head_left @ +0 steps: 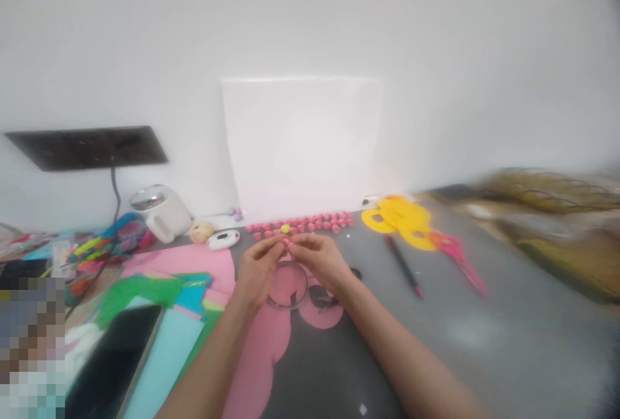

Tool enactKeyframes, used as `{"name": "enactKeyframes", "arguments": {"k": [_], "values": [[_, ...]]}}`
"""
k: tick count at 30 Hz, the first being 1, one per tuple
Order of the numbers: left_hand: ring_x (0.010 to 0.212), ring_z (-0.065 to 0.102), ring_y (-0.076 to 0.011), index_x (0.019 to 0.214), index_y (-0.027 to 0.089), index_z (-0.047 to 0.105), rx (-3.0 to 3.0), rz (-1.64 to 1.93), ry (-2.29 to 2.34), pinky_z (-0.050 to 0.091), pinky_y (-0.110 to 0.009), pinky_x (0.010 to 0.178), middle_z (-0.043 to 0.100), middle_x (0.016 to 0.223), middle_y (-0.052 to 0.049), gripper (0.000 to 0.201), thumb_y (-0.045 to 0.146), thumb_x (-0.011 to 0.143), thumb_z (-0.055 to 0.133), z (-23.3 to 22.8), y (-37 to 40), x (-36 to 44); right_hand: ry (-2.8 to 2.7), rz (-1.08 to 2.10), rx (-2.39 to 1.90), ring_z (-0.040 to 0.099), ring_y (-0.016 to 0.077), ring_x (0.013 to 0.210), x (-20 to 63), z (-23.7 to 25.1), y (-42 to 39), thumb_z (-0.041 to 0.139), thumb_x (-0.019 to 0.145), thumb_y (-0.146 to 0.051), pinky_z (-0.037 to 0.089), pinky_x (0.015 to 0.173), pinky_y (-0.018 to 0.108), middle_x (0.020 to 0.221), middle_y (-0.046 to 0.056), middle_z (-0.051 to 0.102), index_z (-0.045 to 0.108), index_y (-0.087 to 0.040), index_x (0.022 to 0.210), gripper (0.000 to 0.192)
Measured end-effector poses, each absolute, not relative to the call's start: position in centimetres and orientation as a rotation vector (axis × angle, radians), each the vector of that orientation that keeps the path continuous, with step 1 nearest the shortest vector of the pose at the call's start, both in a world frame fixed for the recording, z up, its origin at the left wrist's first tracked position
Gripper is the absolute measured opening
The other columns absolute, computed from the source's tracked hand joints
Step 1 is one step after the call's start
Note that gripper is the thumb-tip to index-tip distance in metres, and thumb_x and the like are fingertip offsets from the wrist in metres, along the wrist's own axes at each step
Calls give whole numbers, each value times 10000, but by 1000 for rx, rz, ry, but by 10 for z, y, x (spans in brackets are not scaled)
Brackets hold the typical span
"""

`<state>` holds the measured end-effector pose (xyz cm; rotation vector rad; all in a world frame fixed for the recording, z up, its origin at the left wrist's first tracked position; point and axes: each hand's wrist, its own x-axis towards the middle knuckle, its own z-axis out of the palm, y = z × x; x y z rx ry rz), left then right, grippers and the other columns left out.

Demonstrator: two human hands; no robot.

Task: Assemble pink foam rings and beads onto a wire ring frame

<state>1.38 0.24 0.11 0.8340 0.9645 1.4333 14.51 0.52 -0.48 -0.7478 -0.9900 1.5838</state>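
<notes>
Centrally, above a grey tabletop [484, 328], the left hand [259, 264] and the right hand [320, 257] are brought together fingertip to fingertip, and a tiny pink piece [287, 243] is pinched between them; both grips are narrow and closed on it. The piece is too small and blurred for its long axis or pointing direction to be made out. It is held just in front of a row of small pink balls [303, 223] lined up along the foot of a white board [303, 148], with one yellow ball [285, 229] among them, so the row appears to be kept within easy reach. Directly below the hands, a metal ring [288, 286] is laid flat on a pink paper cutout [271, 335], seemingly as a tracing guide. To the right, yellow paper cutouts [402, 219], a dark pen [404, 265] angled toward the viewer, and pink scissors [458, 257] are set apart. To the left, coloured paper sheets [159, 290], a black phone [116, 361] and a white mug [162, 212] are seen.
</notes>
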Motion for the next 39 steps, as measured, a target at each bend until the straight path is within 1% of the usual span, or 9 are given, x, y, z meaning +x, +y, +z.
{"name": "enactKeyframes", "arguments": {"k": [16, 25, 28, 33, 36, 39], "values": [[748, 609, -170, 745, 153, 738, 841, 1425, 986, 477, -320, 763, 709, 766, -64, 273, 279, 513, 808, -1, 2, 12, -993, 1580, -734, 620, 157, 748, 145, -6, 6, 765, 588, -296, 469, 771, 320, 783, 47, 689, 707, -163, 775, 237], [751, 611, -173, 734, 154, 740, 846, 1430, 976, 480, -318, 755, 709, 770, -68, 265, 271, 507, 809, 1, 2, 13, -953, 1591, -769, 591, 134, 713, 144, -4, 6, 745, 600, -266, 466, 740, 290, 748, 34, 669, 707, -162, 743, 181], [758, 614, -175, 728, 149, 740, 852, 1430, 993, 482, -320, 766, 711, 789, -72, 259, 257, 503, 806, 2, 1, 13, -925, 1615, -752, 576, 117, 678, 143, -5, 8, 737, 599, -249, 458, 723, 278, 719, 24, 656, 702, -158, 711, 148], [769, 619, -180, 752, 148, 739, 958, 1425, 1042, 487, -331, 781, 713, 817, -76, 227, 247, 551, 777, 0, 1, 12, -921, 1656, -736, 565, 116, 663, 143, -6, 9, 714, 612, -223, 447, 716, 276, 676, 28, 646, 701, -141, 692, 116], [789, 622, -183, 747, 150, 737, 977, 1427, 1037, 490, -325, 784, 715, 823, -72, 209, 228, 557, 773, 0, 1, 12, -888, 1734, -707, 557, 105, 667, 144, -5, 9, 709, 612, -212, 435, 709, 253, 700, 30, 651, 697, -134, 688, 109], [773, 624, -190, 740, 144, 736, 937, 1426, 1019, 501, -328, 753, 712, 797, -75, 219, 235, 545, 778, 2, 1, 12, -800, 1837, -720, 567, 111, 715, 145, -5, 9, 708, 616, -214, 430, 690, 233, 755, 31, 654, 693, -144, 714, 121]]}}
